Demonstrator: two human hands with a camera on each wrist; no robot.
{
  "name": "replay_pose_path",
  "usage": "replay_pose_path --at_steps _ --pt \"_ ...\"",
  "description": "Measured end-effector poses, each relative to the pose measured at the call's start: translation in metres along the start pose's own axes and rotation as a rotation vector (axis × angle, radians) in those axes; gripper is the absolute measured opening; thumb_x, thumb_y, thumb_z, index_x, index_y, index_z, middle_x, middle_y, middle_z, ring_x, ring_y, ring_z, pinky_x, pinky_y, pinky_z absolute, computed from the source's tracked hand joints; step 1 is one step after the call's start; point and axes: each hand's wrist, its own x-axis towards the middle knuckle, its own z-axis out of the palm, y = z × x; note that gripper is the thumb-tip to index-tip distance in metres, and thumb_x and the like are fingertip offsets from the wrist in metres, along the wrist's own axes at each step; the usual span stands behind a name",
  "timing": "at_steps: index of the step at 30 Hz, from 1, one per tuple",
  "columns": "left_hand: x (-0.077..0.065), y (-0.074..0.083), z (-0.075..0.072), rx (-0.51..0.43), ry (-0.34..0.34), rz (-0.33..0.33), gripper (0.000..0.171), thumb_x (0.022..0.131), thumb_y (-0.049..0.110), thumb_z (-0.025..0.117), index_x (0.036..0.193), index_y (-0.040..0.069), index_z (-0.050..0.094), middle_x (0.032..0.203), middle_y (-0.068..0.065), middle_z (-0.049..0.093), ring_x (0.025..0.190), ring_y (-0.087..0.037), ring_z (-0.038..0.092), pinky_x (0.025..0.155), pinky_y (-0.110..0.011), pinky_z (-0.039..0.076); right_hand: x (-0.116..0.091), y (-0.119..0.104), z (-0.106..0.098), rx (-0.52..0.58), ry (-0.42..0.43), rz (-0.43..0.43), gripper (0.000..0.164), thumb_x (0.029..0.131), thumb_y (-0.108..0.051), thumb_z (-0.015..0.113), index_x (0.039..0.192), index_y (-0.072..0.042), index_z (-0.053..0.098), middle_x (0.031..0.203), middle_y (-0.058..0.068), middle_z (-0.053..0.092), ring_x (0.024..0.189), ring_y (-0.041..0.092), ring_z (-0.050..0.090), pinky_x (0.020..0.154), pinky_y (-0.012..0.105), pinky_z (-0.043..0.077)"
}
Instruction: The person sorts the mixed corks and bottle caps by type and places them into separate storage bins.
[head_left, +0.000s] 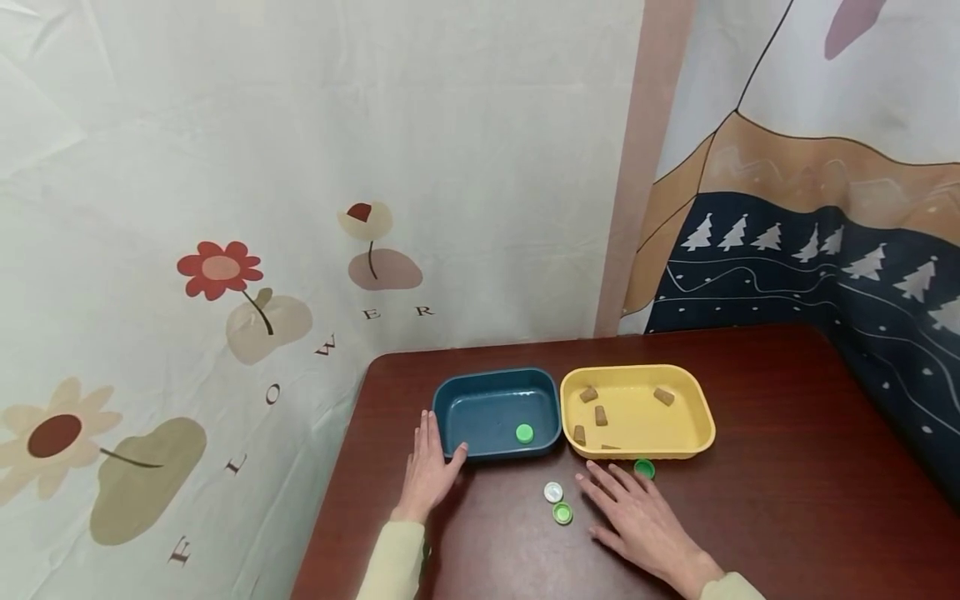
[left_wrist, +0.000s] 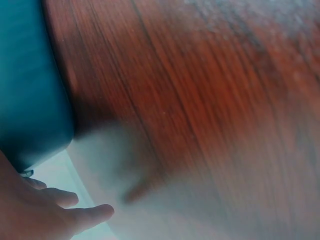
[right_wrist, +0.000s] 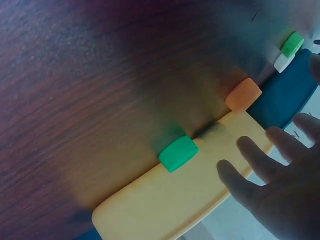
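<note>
Blue tray (head_left: 474, 427) sits toward the far-left corner of the surface (head_left: 772, 442), with a yellow tray (head_left: 637, 429) butted up beside it along the far edge, and we've got loose bits to worry about. One bright green cap (head_left: 525, 433) is in the blue tray, brown pieces (head_left: 601, 416) are in the yellow one, and a white cap (head_left: 553, 492) and a light green cap (head_left: 562, 513) lie together closer to the near edge. A darker green cap (head_left: 644, 470) is right by the yellow tray's front wall, so if we grabbed it in a hurry we'd probably jam it there or flick it toward the right edge. Our right-wrist view also shows an orange-brown piece (right_wrist: 244, 95) by that tray; a careless palm could knock it, since our fingers seem to hide it from above. Pose-wise, our left hand (head_left: 430, 471) lies along the blue tray's left side, fingers straight, not gripping; pushing too hard could shove both trays rightward. Our right hand (head_left: 633, 521) is palm-down, fingers spread, holding nothing, pointed at the far edge.
</note>
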Motion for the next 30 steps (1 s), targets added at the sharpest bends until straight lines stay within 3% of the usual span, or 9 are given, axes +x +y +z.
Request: replay_pose_path --at_steps 7,12,20,25,30 --pt "-0.0009 -0.0003 0.0006 -0.009 -0.008 -0.009 0.096 0.1 0.055 0.057 0.166 0.004 0.009 0.173 -0.014 0.007 0.156 -0.045 0.014 0.113 -0.072 0.026 0.0018 0.0014 0.0014 -0.049 -0.065 0.033 0.061 0.084 -0.035 0.084 0.138 -0.015 0.067 0.14 0.012 0.063 0.117 0.032 0.063 0.094 0.057 0.05" --pt "-0.0008 -0.0004 0.0003 -0.003 -0.011 -0.01 0.096 0.101 0.056 0.055 0.166 0.004 0.008 0.173 -0.015 0.007 0.155 -0.045 0.015 0.113 -0.072 0.027 0.0008 0.0021 0.0046 -0.062 -0.018 0.028 0.054 0.08 -0.029 0.087 0.13 -0.015 0.071 0.128 0.01 0.067 0.107 0.031 0.067 0.085 0.055 0.054" --pt "-0.0034 -0.0008 -0.0013 -0.017 -0.009 -0.018 0.096 0.1 0.055 0.057 0.166 0.005 0.009 0.173 -0.014 0.006 0.156 -0.044 0.015 0.114 -0.071 0.027 -0.0015 0.0001 0.0072 -0.068 -0.022 0.029 0.034 0.084 -0.013 0.08 0.118 -0.019 0.075 0.115 0.005 0.066 0.095 0.027 0.064 0.076 0.046 0.055" --pt "-0.0032 -0.0006 0.0004 -0.019 -0.005 -0.013 0.095 0.101 0.054 0.057 0.166 0.004 0.008 0.173 -0.015 0.008 0.155 -0.044 0.017 0.113 -0.071 0.028 -0.0033 0.0007 0.0053 -0.083 -0.03 0.028 0.034 0.081 -0.003 0.079 0.111 -0.018 0.075 0.105 0.002 0.062 0.089 0.024 0.06 0.074 0.043 0.053" --pt "-0.0031 0.0016 -0.0014 -0.034 0.003 -0.012 0.096 0.1 0.052 0.059 0.166 0.005 0.008 0.173 -0.014 0.008 0.155 -0.044 0.017 0.114 -0.07 0.028 -0.0037 0.0005 0.0051 -0.073 -0.045 0.041 0.03 0.083 -0.003 0.079 0.11 -0.018 0.074 0.102 0.001 0.06 0.087 0.023 0.058 0.074 0.043 0.052"
